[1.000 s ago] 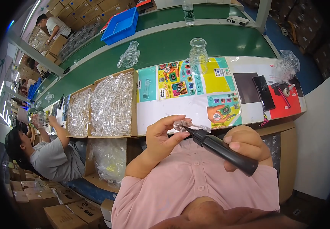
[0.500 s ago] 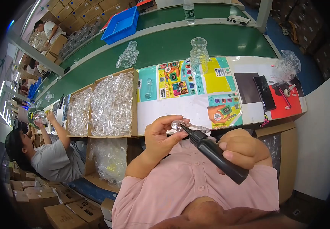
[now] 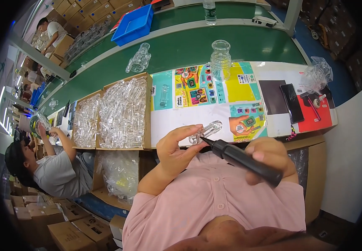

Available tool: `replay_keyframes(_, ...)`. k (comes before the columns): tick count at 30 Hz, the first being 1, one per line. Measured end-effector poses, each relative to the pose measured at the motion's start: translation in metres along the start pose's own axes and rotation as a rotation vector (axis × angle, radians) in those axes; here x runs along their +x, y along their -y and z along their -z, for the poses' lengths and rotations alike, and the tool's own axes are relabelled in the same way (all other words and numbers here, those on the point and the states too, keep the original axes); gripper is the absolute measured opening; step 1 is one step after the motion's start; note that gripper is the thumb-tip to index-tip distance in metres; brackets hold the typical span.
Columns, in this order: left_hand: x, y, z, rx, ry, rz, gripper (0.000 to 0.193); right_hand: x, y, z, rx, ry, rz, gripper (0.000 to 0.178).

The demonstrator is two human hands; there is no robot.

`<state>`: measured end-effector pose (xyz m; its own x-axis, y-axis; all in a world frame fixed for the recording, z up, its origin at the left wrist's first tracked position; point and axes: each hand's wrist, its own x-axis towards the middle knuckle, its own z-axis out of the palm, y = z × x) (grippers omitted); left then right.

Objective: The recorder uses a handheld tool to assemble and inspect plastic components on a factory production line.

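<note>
Between the thumb and fingers of my left hand [image 3: 176,151] is a small clear tube-shaped piece [image 3: 208,131], tilted up to the right. My right hand [image 3: 266,158] grips a black squeeze bottle [image 3: 243,161] with a pointed nozzle. The nozzle tip is at the near end of the clear piece; whether it touches I cannot tell. A similar clear tube [image 3: 164,95] lies on the printed board [image 3: 174,125] beyond my left hand. A larger ribbed clear vessel [image 3: 220,60] stands upright at the board's far side.
Left of the board, a cardboard box [image 3: 147,111] holds many clear tubes. A clear vessel [image 3: 139,57] lies on the green belt [image 3: 176,48]. Toward the right are a phone [image 3: 291,103], a small hammer-like tool [image 3: 312,104] and a bagged clear vessel [image 3: 318,75]. A co-worker [image 3: 63,171] sits at left.
The clear piece has turned in my left hand, its far end now pointing up and right. My right hand and the bottle have shifted right, and the bottle lies flatter.
</note>
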<state>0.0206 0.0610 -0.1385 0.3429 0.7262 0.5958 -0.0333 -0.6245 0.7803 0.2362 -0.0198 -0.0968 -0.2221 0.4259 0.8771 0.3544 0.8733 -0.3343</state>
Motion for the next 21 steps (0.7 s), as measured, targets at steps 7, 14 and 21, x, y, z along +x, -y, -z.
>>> replay_keyframes(7, 0.003, 0.015, -0.008, -0.022, -0.013, 0.028, 0.038, 0.003, -0.026, -0.027, 0.549, -0.760, -0.618, 0.061)
replay_keyframes(14, 0.009, 0.040, -0.018, -0.360, -0.045, 0.445, 0.040, -0.036, -0.111, 0.000, 0.837, -1.272, -0.814, 0.038)
replay_keyframes(21, 0.017, 0.076, -0.032, -0.700, -0.042, 0.676, 0.034, -0.116, -0.240, 0.077, 0.450, -1.288, -0.938, 0.029)
